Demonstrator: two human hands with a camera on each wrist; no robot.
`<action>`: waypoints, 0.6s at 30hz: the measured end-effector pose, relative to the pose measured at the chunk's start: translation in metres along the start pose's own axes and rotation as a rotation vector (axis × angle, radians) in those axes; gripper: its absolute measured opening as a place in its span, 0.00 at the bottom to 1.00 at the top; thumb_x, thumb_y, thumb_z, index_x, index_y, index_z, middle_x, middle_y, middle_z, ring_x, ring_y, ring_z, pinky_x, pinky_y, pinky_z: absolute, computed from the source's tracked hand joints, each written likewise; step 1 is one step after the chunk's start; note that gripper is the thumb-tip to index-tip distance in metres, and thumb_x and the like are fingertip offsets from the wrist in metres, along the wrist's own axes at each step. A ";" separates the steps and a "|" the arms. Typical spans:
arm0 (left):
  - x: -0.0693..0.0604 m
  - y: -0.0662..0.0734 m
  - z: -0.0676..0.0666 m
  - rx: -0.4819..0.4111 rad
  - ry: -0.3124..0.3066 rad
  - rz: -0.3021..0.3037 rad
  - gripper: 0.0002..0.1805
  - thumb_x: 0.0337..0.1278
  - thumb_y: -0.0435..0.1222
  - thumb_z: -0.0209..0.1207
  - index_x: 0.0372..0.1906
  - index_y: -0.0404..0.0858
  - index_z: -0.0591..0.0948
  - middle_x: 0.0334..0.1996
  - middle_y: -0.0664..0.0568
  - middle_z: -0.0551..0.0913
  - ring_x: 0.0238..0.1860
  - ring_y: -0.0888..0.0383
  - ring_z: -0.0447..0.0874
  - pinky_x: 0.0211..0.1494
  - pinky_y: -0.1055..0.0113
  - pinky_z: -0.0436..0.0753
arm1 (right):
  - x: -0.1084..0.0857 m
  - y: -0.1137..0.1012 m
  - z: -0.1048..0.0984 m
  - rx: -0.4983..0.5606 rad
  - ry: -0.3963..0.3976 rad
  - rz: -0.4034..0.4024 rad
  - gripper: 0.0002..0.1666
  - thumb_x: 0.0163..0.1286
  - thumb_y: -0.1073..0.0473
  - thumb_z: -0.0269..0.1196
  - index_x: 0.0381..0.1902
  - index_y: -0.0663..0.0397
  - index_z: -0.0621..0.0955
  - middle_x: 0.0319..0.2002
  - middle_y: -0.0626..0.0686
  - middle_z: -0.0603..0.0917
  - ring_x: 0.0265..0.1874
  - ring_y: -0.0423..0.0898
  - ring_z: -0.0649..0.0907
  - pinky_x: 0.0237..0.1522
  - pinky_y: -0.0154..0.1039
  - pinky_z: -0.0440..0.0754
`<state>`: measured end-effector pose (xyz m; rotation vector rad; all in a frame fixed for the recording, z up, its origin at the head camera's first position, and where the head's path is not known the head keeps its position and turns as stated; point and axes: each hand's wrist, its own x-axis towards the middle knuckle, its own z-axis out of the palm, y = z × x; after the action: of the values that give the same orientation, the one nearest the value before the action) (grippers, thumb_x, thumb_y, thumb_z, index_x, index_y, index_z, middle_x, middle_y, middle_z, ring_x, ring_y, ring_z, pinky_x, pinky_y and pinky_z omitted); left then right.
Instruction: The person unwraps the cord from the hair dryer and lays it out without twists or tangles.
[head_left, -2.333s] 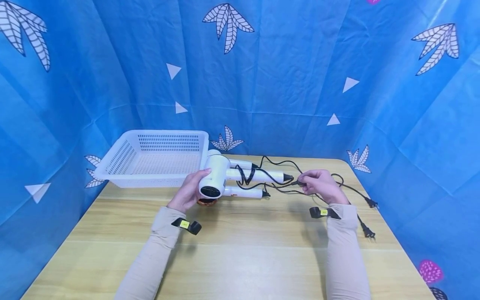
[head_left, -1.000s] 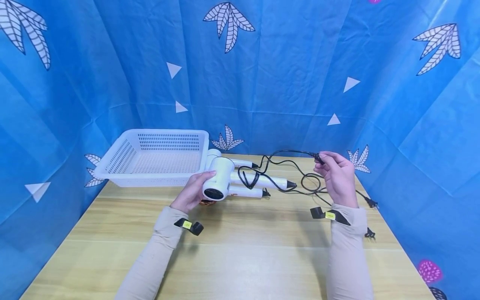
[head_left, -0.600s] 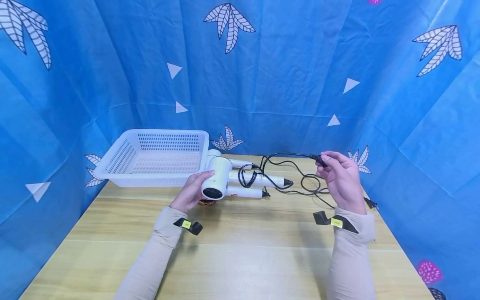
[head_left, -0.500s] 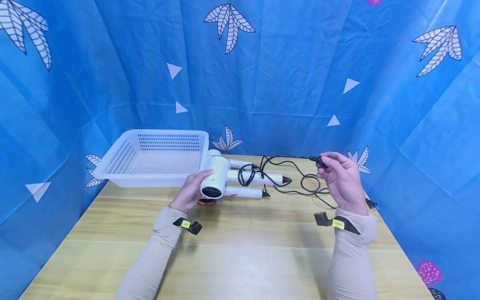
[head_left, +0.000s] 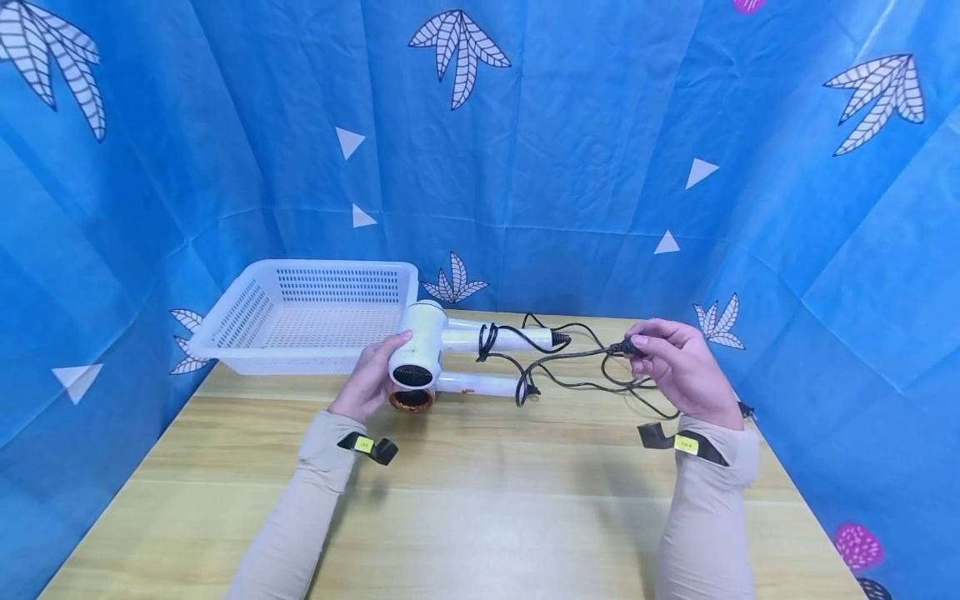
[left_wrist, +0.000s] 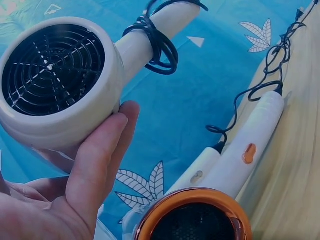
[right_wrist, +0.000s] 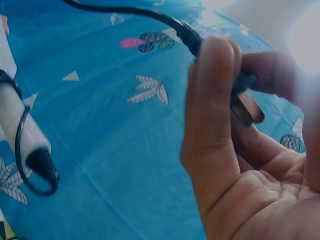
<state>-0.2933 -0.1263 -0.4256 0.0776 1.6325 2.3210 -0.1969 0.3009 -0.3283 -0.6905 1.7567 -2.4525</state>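
My left hand (head_left: 369, 379) holds a white hair dryer (head_left: 422, 342) by its head, raised above the table with the handle pointing right. In the left wrist view, the thumb and fingers grip the round head below its black grille (left_wrist: 52, 70). A black cord (left_wrist: 157, 45) is looped round the handle. My right hand (head_left: 686, 371) pinches the plug (head_left: 636, 345) at that cord's end, and in the right wrist view its metal prongs (right_wrist: 247, 109) stick out past the fingers. From handle to plug the cord sags slightly. Below lies a second white dryer (head_left: 480, 383) with an orange-rimmed end (left_wrist: 195, 220).
A third white dryer, mostly hidden, lies behind; its handle (left_wrist: 195, 172) shows in the left wrist view. Loose black cords (head_left: 622, 385) tangle on the table (head_left: 495, 500) at right. A white slotted basket (head_left: 300, 363) stands back left. Blue curtain (head_left: 585, 167) surrounds the table.
My right hand has carried the plug up and right, then lowered it a little, with a length of cord now hanging off the handle. The held dryer has shifted slightly left and up.
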 end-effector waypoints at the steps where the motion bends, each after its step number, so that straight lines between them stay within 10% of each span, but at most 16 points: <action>1: 0.000 0.000 0.000 0.000 0.001 -0.002 0.25 0.75 0.49 0.56 0.64 0.36 0.73 0.39 0.57 0.90 0.38 0.60 0.92 0.43 0.67 0.92 | 0.000 0.001 -0.003 -0.010 -0.015 0.012 0.21 0.77 0.77 0.48 0.44 0.59 0.87 0.38 0.49 0.89 0.28 0.39 0.86 0.32 0.28 0.87; 18: -0.002 0.004 0.000 0.025 -0.012 -0.006 0.29 0.75 0.49 0.55 0.67 0.34 0.69 0.39 0.59 0.89 0.40 0.63 0.91 0.43 0.70 0.91 | 0.004 0.018 -0.035 -0.192 0.064 0.214 0.15 0.77 0.70 0.55 0.43 0.52 0.88 0.34 0.44 0.88 0.26 0.37 0.84 0.33 0.30 0.88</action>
<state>-0.2921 -0.1285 -0.4220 0.0916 1.6539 2.2913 -0.2172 0.3246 -0.3520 -0.4126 1.9936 -2.2107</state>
